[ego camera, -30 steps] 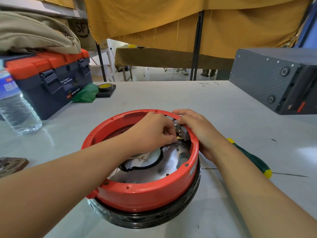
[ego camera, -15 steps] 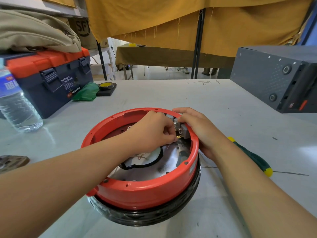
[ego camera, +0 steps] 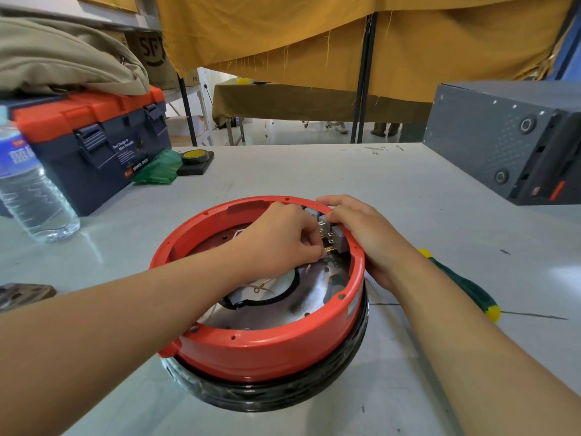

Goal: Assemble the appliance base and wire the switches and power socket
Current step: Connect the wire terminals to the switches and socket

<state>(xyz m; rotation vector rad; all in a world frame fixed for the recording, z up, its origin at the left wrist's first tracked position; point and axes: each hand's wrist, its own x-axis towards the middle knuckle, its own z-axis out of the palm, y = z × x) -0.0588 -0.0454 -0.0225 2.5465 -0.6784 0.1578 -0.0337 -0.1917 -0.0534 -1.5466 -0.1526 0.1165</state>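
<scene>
Fingers of your left hand (ego camera: 283, 237) are curled tight, pinching a small brass terminal (ego camera: 329, 249) at the grey switch block (ego camera: 333, 232), which sits against the far inner wall of the red base (ego camera: 267, 338) on the table (ego camera: 393, 190). Your right hand (ego camera: 367, 234) wraps over the rim, fingertips curled onto the block to steady it. Push the terminal straight on, not at an angle, and brace firmly from outside so the block doesn't pop out of its slot. Your screwdriver (ego camera: 465, 284) lies just beside your right forearm
</scene>
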